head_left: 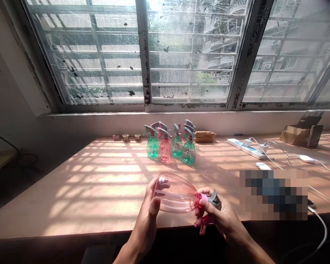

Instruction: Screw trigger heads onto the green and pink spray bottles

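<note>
A clear pink spray bottle lies on its side in the air, above the table's front edge. My left hand is closed around its base, thumb in front and fingers showing through the plastic. At the neck, my right hand grips the pink collar and the grey and pink spray head. A pale dip tube runs along inside the bottle. Farther back stands a cluster of spray bottles, among them a green one at the left and a pink one beside it.
Three small brown blocks and a brown pouch lie along the wall. A white power strip with plugs and cables is at the right, near a cardboard box. A blurred-out dark object lies at the table's right front.
</note>
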Tool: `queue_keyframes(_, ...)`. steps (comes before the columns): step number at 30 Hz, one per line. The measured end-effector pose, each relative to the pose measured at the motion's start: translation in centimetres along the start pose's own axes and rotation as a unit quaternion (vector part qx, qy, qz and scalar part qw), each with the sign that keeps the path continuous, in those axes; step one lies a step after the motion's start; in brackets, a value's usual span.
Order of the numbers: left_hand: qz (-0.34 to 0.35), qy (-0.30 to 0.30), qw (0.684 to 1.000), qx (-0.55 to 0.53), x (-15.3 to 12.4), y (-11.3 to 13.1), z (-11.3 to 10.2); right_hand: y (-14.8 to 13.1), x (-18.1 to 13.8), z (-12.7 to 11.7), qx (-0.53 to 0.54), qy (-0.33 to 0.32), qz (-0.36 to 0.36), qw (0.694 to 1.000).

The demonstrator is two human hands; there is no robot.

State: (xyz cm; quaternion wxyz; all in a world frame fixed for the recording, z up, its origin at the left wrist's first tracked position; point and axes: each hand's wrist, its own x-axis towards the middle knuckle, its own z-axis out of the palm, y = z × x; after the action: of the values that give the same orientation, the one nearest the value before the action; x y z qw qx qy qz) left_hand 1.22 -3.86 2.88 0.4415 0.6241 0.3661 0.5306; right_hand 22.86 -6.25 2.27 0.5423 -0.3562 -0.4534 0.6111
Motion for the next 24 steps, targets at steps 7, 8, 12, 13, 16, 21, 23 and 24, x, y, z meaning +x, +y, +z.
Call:
queue_keyframes(7,0.159,-0.03,0.944,0.289,1.4,-0.6,-0.7,-3.8,1.4,-1.4,-0.078,-0.008,-0.019,0.997)
queue_keyframes(8,0.183,-0.045,0.928,0.322,1.8,-0.7,-0.7,-4.2,1.7,-1.3,-0.087,-0.011,-0.022,0.996)
queue_keyframes(12,0.197,-0.05,0.893,0.402,5.3,-1.2,-0.5,-5.5,4.0,-0.6,-0.138,-0.048,-0.042,0.988)
queue_keyframes(13,0.191,-0.07,0.887,0.414,6.5,-1.4,-0.5,-5.7,4.9,-0.4,-0.147,-0.058,-0.04,0.987)
queue_keyframes(16,0.187,-0.137,0.875,0.426,10.1,-1.7,-0.7,-5.4,8.1,0.0,-0.149,-0.064,-0.035,0.986)
queue_keyframes(21,0.209,-0.16,0.867,0.423,13.6,-3.2,-0.5,-2.5,13.1,-0.3,-0.165,-0.011,-0.069,0.984)
queue_keyframes(23,0.218,-0.152,0.864,0.428,13.8,-4.1,-0.1,-1.6,14.0,-0.5,-0.165,-0.009,-0.073,0.984)
queue_keyframes(24,0.222,-0.149,0.862,0.431,13.8,-4.5,0.0,-1.4,14.2,-0.6,-0.163,-0.012,-0.074,0.984)
